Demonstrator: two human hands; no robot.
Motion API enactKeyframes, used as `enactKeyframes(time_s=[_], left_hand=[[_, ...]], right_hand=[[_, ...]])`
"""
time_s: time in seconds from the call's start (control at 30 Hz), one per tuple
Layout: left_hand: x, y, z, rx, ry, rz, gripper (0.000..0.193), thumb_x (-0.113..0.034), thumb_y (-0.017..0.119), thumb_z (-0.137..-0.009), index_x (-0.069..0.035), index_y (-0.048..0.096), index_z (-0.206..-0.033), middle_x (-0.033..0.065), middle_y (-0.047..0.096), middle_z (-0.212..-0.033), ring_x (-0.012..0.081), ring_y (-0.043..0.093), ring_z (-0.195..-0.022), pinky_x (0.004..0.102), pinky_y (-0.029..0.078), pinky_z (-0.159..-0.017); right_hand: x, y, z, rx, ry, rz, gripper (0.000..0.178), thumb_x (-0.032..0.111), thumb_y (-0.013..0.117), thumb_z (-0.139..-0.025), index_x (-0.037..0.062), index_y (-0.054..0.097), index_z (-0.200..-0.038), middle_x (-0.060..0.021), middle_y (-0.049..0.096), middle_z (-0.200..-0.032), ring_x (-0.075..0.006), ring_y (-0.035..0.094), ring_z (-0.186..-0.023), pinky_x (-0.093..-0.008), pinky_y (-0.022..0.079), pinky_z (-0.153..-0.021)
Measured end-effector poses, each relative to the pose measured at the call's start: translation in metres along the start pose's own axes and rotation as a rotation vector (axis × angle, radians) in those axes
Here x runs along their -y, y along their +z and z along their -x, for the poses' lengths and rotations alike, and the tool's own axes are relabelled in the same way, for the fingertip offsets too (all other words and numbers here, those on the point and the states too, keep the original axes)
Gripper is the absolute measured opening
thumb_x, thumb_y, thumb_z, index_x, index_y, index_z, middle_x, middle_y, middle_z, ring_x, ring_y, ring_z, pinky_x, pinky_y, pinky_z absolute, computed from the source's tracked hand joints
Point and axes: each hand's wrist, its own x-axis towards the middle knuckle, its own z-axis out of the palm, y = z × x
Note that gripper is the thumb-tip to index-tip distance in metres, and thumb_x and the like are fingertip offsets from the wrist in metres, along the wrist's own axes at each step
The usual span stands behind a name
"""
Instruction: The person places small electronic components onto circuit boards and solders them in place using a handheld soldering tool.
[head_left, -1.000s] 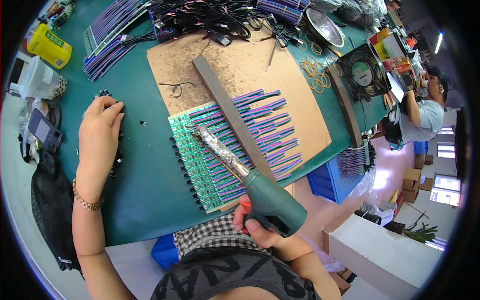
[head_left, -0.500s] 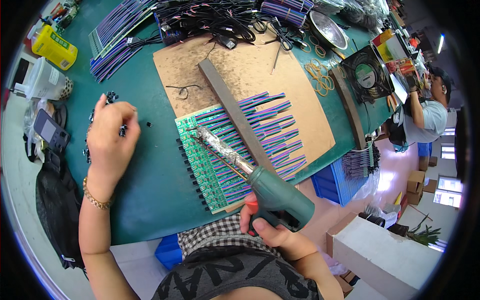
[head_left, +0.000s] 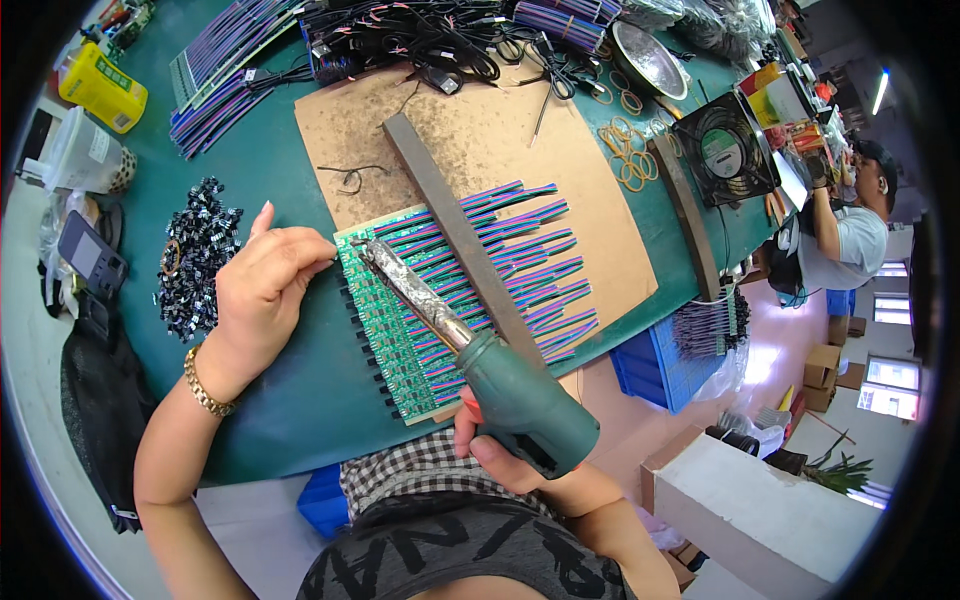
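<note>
My left hand (head_left: 268,290) is closed in a pinch at the upper left corner of a green circuit board panel (head_left: 385,330). A small black connector is at its fingertips, mostly hidden by them. Several black connectors line the panel's left edge, and purple, blue and black wires run out to its right. In my right hand (head_left: 492,455) is a green soldering gun (head_left: 525,400), gripped by its handle. Its foil-wrapped barrel slants over the panel, with the tip near the top left corner. A dark metal bar (head_left: 460,235) lies across the wires.
Loose black connectors (head_left: 195,265) form a pile left of my left hand. Brown cardboard (head_left: 600,220) lies under the wires. Rubber bands (head_left: 628,160), a second bar (head_left: 690,225) and a black fan (head_left: 722,150) are at the right. Cables (head_left: 420,45) lie behind. Another person (head_left: 850,235) works farther right.
My left hand has moved right, from over the connector pile to the panel's corner, uncovering the pile. The soldering gun has shifted slightly left and down, its tip nearer the panel's top left corner.
</note>
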Motion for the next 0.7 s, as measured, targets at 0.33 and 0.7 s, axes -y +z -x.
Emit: enactKeyframes(time_s=[0.33, 0.7], left_hand=[[0.0008, 0.0009, -0.0029, 0.030, 0.058, 0.010, 0.021, 0.006, 0.071, -0.073, -0.008, 0.067, -0.088, 0.0024, 0.068, -0.086, 0.0166, 0.066, -0.077, 0.0539, 0.030, -0.110], [0.0013, -0.0019, -0.0010, 0.038, 0.229, -0.101, 0.025, 0.004, 0.075, -0.066, -0.008, 0.066, -0.087, 0.0023, 0.067, -0.085, 0.0158, 0.063, -0.072, 0.0568, 0.027, -0.110]], right_hand=[[-0.0063, -0.0001, -0.0015, 0.006, -0.056, 0.091, 0.043, 0.005, 0.065, -0.084, 0.0055, 0.054, -0.126, -0.0095, 0.053, -0.107, -0.0185, 0.062, -0.073, -0.0308, 0.050, -0.062], [0.0015, 0.0021, -0.0039, 0.000, -0.044, 0.186, 0.040, 0.006, 0.065, -0.083, 0.0050, 0.054, -0.122, -0.0103, 0.054, -0.103, -0.0180, 0.062, -0.071, -0.0303, 0.050, -0.061]])
